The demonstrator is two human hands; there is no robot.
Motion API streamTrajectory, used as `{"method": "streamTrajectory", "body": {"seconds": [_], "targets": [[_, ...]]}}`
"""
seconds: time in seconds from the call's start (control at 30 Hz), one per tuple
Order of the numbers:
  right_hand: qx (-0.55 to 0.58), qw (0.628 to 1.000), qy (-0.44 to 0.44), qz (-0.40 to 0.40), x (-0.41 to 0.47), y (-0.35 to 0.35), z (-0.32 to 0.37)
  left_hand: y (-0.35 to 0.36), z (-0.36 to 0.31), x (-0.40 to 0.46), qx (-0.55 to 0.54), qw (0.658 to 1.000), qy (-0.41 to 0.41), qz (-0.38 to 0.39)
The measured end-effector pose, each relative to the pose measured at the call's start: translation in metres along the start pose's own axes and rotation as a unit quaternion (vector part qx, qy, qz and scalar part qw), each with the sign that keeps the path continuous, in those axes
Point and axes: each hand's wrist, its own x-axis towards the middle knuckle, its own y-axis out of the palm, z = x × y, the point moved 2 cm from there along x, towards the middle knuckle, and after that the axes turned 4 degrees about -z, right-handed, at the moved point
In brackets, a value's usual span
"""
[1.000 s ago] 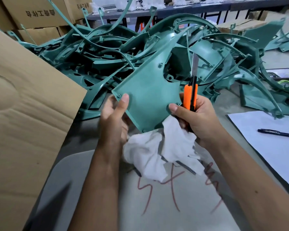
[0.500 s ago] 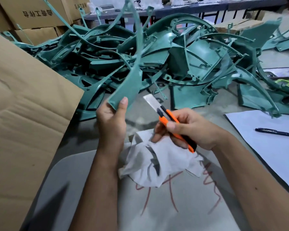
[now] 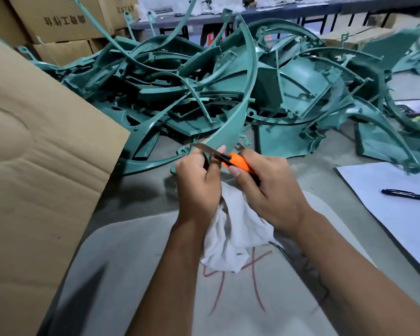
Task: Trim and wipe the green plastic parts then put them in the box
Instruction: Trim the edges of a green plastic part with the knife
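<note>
Trimming step under way: left hand (image 3: 199, 180) grips green plastic part (image 3: 238, 112); right hand (image 3: 269, 187) grips utility knife (image 3: 235, 161), blade at near edge. Next likely: wipe with white cloth (image 3: 238, 229).

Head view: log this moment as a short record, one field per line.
left hand: grips the lower end of the green part
right hand: holds the orange knife, blade against the part's edge
cloth: white cloth bunched under both hands
box: cardboard flap at left
pile: green parts heaped behind
side items: pen on white paper
</note>
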Motion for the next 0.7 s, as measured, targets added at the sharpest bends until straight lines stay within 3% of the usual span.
{"method": "streamTrajectory", "body": {"seconds": [0.4, 0.7], "targets": [[-0.021, 0.999, 0.004, -0.027, 0.001, -0.004, 0.0, 0.0, -0.001, -0.003, 0.029, 0.999, 0.043, 0.014], [-0.058, 0.994, 0.01, -0.089, 0.005, -0.018, -0.016, -0.001, 0.006, -0.004, -0.073, 0.995, 0.015, 0.069]]}}
